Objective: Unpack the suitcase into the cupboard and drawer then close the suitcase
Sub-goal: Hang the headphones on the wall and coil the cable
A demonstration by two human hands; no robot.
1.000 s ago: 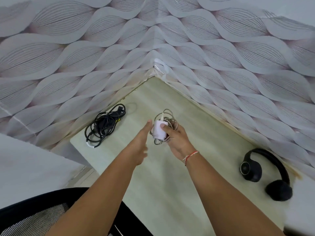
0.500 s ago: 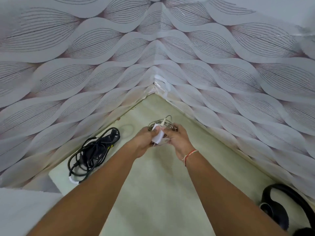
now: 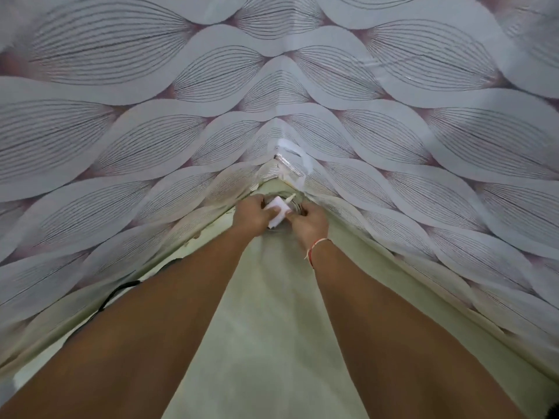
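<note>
The white charger (image 3: 278,213) with its coiled cable sits at the far corner of the pale worktop (image 3: 272,313), where the two leaf-patterned walls (image 3: 121,131) meet. The left hand (image 3: 252,217) and right hand (image 3: 308,222) both grip it, fingers curled round its sides. A black cable (image 3: 121,290) lies along the left wall edge. Bare worktop stretches between the forearms toward the viewer.

charger (image 3: 277,213) at table (image 3: 272,328) far corner, between left hand (image 3: 252,217) and right hand (image 3: 308,223) | cable (image 3: 121,290) left, seemingly by wall (image 3: 272,86)
</note>
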